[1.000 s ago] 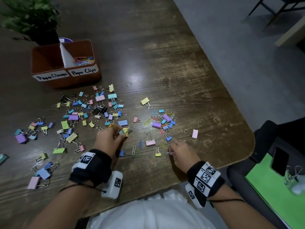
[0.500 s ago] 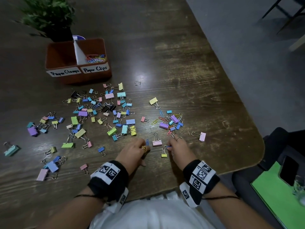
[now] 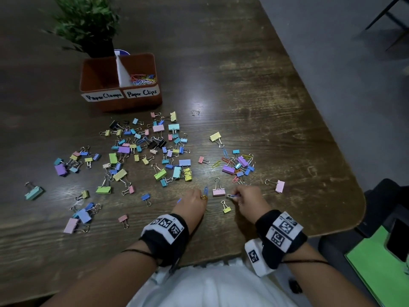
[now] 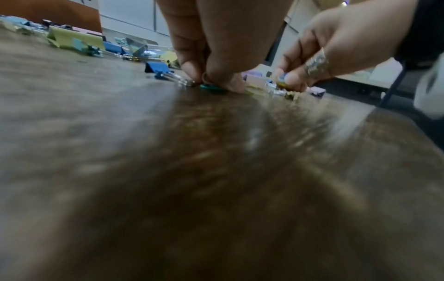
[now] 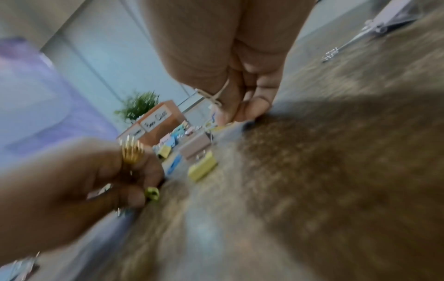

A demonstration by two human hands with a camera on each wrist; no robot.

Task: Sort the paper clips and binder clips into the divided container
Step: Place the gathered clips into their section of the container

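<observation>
Progress: early, we judge; container (image 3: 120, 100) sits far left on the table (image 3: 265, 107), its right cell ("Paper Clips") holds a small heap of paper clips (image 3: 142, 79), its left cell ("Paper Clamps") looks bare as far as we can see.

Left to do: nearly all binder clips (image 3: 155, 151) lie loose on the table, spread from the far-left group to the right cluster (image 3: 239, 166); a few paper clips lie mixed into that right cluster, so picking them out needs care.

Left hand (image 3: 192, 201): down at the near edge, fingers curled, tips pressed to the table pinching a green paper clip (image 4: 211, 87); a blue paper clip (image 3: 205, 191) shows just past its knuckles, whether held or lying we cannot tell.

Right hand (image 3: 247, 198): fingers curled, pinching a blue paper clip (image 3: 232, 196) just above the table, right beside a pink binder clip (image 3: 218, 191); a yellow binder clip (image 3: 226, 208) lies between the two hands.

Around: potted plant (image 3: 88, 25) just behind the container; green folder (image 3: 380, 269) on a chair, near right, off the table.

In the way: the binder clip spread lies between hands and container; carry over it, not through.
</observation>
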